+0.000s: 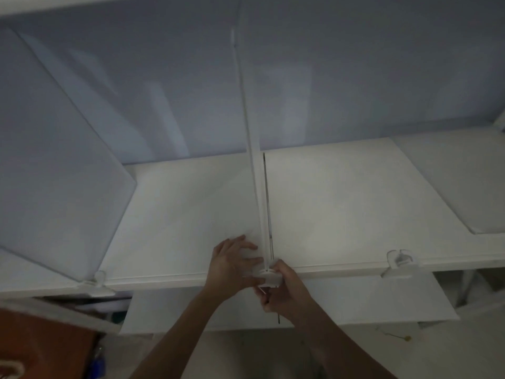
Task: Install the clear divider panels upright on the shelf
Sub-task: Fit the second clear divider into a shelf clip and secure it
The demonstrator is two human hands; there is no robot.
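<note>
both hands (235, 262) at upright divider panel (252, 149), shelf (341, 203) front

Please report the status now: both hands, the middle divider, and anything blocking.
Left hand flat on white shelf, beside panel. Right hand grip on white clip base at front edge. Clear upright divider panel standing in clip. Nothing blocking.

Left divider panel (54, 165) cut off.
</note>
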